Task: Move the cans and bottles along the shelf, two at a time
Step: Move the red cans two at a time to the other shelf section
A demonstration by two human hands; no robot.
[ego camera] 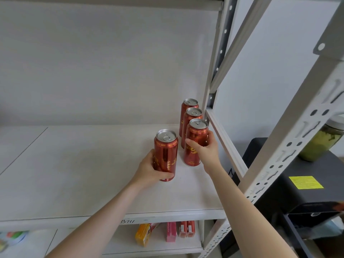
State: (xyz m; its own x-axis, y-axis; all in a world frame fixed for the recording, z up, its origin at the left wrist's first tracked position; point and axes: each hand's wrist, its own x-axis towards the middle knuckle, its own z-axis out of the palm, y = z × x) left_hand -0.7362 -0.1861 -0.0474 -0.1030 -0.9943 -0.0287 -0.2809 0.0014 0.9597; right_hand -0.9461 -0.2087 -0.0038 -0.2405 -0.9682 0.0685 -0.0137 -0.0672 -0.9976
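Four tall red beer cans stand upright at the right end of the white shelf [74, 164]. My left hand [150, 169] is wrapped around the lower half of the nearest can [166, 151], which stands apart from the others on the left. My right hand [205, 148] grips the front can [195, 138] of a row of three beside the right upright. Behind it stand a middle can [191, 116] and a back can [189, 105], both untouched. All cans rest on the shelf board.
The shelf's perforated metal upright [290, 146] and side rail [227, 144] bound the right end. A lower shelf holds several small boxes [171, 231]. To the right, a jar with green contents [322, 140] stands on a black appliance [305, 185].
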